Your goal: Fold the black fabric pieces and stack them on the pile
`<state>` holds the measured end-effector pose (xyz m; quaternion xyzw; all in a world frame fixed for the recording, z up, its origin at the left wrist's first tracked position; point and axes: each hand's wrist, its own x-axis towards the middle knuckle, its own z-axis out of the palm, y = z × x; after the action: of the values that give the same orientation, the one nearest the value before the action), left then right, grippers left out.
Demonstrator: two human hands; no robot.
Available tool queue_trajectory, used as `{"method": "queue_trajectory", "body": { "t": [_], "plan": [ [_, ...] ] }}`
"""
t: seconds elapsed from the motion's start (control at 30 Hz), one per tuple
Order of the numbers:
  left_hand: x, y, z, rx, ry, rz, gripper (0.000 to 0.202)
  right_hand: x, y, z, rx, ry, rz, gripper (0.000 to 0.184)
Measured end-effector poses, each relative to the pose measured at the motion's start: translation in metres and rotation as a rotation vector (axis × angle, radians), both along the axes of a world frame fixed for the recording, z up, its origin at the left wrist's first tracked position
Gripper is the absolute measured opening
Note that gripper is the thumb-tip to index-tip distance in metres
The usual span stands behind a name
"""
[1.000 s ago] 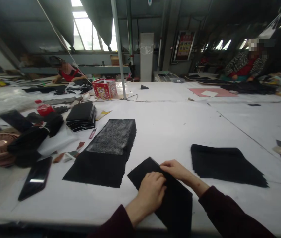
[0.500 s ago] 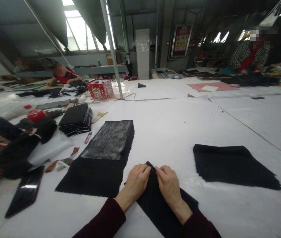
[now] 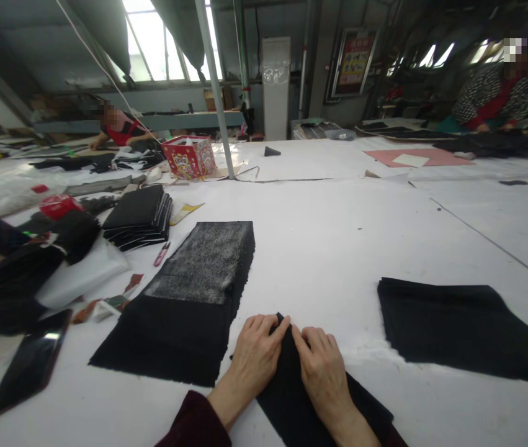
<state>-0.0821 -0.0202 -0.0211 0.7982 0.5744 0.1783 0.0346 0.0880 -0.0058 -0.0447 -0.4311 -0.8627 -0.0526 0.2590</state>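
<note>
A piece of black fabric lies folded on the white table in front of me, its narrow end pointing away. My left hand is closed at the left edge of that end, index finger stretched along the fold. From the other side my right hand holds the same end, thumb and curled fingers against the cloth. Both sets of fingertips nearly meet at the fold, and the undersides of the fingers are hidden. Left of my hands rests a thick stack of black fabric pieces, with a speckled grey section at its far end.
More black fabric pieces lie to the right. On the left are a phone-like black slab, pink thread snips, a folded black stack and clear plastic. A red box stands by a pole. Two people work farther back.
The view has shifted slightly, so the table items sit differently in frame. My fingers have moved a little along the fold, the left index finger now straighter. Both hands stay on the fabric.
</note>
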Motion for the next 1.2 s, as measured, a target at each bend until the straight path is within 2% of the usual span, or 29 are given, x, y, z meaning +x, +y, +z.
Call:
{"method": "queue_trajectory", "body": {
  "t": [0.43, 0.83, 1.03, 1.2],
  "plan": [
    [-0.002, 0.001, -0.001, -0.024, -0.052, 0.004, 0.044, -0.001, 0.000, 0.003, -0.016, -0.023, 0.003, 0.039],
    [0.000, 0.002, -0.002, 0.002, -0.020, 0.043, 0.040, -0.003, 0.000, 0.003, -0.024, -0.032, -0.003, 0.036],
    [-0.005, 0.002, 0.006, 0.064, -0.026, 0.095, 0.043, -0.002, -0.001, 0.002, -0.021, -0.055, -0.021, 0.035],
    [-0.005, 0.003, 0.013, 0.046, 0.081, -0.061, 0.045, -0.003, 0.000, 0.004, -0.031, -0.077, -0.037, 0.035]
  ]
}}
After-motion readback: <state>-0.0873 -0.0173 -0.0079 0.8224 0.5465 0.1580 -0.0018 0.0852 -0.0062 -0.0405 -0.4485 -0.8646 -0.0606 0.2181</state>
